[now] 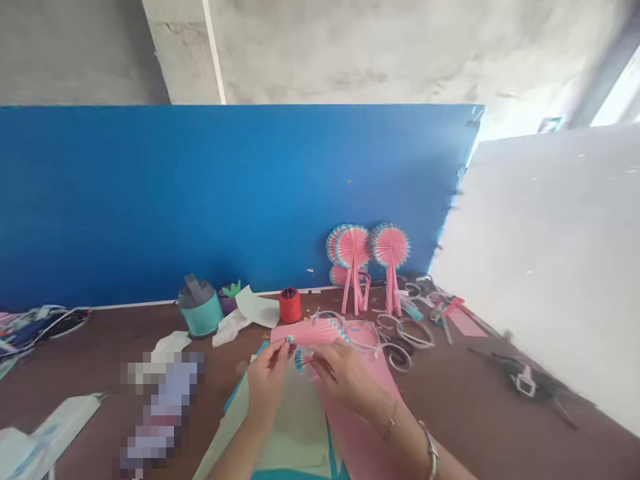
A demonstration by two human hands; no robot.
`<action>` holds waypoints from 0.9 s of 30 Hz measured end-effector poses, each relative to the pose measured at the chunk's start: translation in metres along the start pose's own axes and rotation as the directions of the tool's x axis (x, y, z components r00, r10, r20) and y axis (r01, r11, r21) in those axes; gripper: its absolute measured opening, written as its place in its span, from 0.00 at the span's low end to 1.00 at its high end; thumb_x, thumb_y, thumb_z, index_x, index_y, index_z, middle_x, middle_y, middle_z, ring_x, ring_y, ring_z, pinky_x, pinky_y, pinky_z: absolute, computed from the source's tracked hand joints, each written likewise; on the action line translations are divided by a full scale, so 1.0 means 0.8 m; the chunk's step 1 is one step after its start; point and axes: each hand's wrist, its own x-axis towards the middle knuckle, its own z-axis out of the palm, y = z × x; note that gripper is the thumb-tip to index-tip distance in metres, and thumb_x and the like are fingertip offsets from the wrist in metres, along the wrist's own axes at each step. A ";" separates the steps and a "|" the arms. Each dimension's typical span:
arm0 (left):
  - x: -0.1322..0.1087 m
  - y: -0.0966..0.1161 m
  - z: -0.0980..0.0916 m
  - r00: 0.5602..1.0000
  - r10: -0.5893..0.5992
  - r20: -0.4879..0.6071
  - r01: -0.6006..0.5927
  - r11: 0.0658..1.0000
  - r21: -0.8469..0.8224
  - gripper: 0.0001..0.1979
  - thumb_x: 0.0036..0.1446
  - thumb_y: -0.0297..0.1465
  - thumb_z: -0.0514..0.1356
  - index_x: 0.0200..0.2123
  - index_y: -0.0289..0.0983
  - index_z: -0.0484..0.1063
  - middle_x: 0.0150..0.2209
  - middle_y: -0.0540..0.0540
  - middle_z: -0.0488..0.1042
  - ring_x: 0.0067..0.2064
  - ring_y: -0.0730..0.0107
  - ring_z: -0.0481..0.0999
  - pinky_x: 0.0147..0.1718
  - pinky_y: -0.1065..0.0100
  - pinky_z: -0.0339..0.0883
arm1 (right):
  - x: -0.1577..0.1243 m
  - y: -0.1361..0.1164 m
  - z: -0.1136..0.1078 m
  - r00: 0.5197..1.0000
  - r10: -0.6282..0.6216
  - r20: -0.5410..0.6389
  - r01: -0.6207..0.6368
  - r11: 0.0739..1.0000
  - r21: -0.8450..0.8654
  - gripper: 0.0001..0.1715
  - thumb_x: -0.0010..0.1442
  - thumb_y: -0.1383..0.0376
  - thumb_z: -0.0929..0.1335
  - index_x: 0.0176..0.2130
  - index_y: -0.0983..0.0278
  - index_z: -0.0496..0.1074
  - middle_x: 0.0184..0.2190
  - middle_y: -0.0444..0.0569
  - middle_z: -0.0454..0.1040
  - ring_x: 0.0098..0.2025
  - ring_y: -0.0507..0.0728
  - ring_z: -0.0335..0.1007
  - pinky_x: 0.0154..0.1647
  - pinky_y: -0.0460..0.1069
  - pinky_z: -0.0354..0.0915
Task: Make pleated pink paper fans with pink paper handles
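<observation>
A pink pleated paper fan [325, 329] with a blue-and-white zigzag edge is held up over the papers. My left hand [267, 377] pinches its left end, where a small blue bit shows at the fingertips. On the other side, the fingers of my right hand [340, 370] are closed on the fan's lower part. Some blue-edged folds stick out between the two hands. Beneath them lie pale green paper sheets [295, 427] and a long pink sheet [370, 427].
Finished pink round fans [353, 247] stand against the blue partition [200, 200]. A red container [290, 307] and a teal-and-grey pot [201, 313] stand at the back. Coiled strips [400, 333] and scissors [441, 319] lie right; a white packet [65, 427] lies left.
</observation>
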 end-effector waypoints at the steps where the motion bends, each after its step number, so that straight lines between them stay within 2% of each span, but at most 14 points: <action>1: 0.000 -0.002 -0.001 1.000 -0.007 -0.014 0.007 1.000 0.004 0.12 0.48 0.40 0.62 0.28 0.37 0.78 0.28 0.45 0.81 0.31 0.60 0.81 0.33 0.66 0.76 | 0.000 0.001 0.001 1.000 -0.026 0.016 0.026 1.000 0.001 0.13 0.64 0.70 0.60 0.44 0.60 0.70 0.33 0.45 0.79 0.32 0.54 0.72 0.36 0.49 0.56; 6: 0.004 -0.014 -0.005 0.998 -0.043 -0.045 0.043 0.999 0.008 0.13 0.50 0.40 0.61 0.32 0.36 0.77 0.32 0.42 0.81 0.34 0.59 0.81 0.35 0.64 0.76 | -0.001 0.003 0.006 0.995 -0.100 0.017 0.101 0.995 -0.014 0.15 0.65 0.72 0.58 0.38 0.60 0.72 0.33 0.45 0.77 0.35 0.53 0.71 0.37 0.49 0.57; 8: 0.005 -0.018 -0.005 0.999 -0.047 -0.015 0.047 0.999 0.004 0.13 0.51 0.40 0.61 0.32 0.35 0.77 0.33 0.42 0.81 0.36 0.58 0.81 0.36 0.64 0.75 | 0.001 0.002 0.006 0.995 -0.102 -0.015 0.102 0.994 -0.024 0.14 0.64 0.71 0.59 0.37 0.60 0.72 0.34 0.46 0.76 0.37 0.54 0.69 0.39 0.50 0.57; 13: 0.001 -0.021 -0.001 0.997 0.006 0.083 -0.008 1.000 0.024 0.12 0.50 0.38 0.61 0.32 0.36 0.78 0.31 0.43 0.81 0.33 0.61 0.81 0.34 0.66 0.75 | 0.005 0.002 0.003 0.996 -0.031 -0.085 0.030 0.999 -0.017 0.13 0.64 0.71 0.61 0.34 0.60 0.73 0.29 0.45 0.74 0.35 0.55 0.64 0.39 0.52 0.54; 18: -0.003 -0.020 0.000 0.993 0.071 0.098 -0.077 0.995 0.065 0.11 0.50 0.37 0.61 0.31 0.36 0.79 0.28 0.45 0.81 0.29 0.64 0.79 0.30 0.69 0.74 | 0.006 0.003 0.001 0.996 0.011 -0.093 -0.008 0.999 0.036 0.12 0.63 0.70 0.62 0.34 0.59 0.73 0.30 0.45 0.75 0.35 0.55 0.63 0.40 0.53 0.53; 27: -0.004 -0.022 0.000 0.986 0.079 0.145 -0.082 0.996 0.017 0.12 0.51 0.37 0.61 0.32 0.35 0.79 0.27 0.44 0.81 0.28 0.65 0.79 0.29 0.70 0.74 | 0.004 0.009 0.005 0.995 0.049 -0.084 -0.043 0.997 0.067 0.11 0.62 0.71 0.64 0.34 0.58 0.73 0.31 0.43 0.75 0.36 0.55 0.64 0.42 0.53 0.54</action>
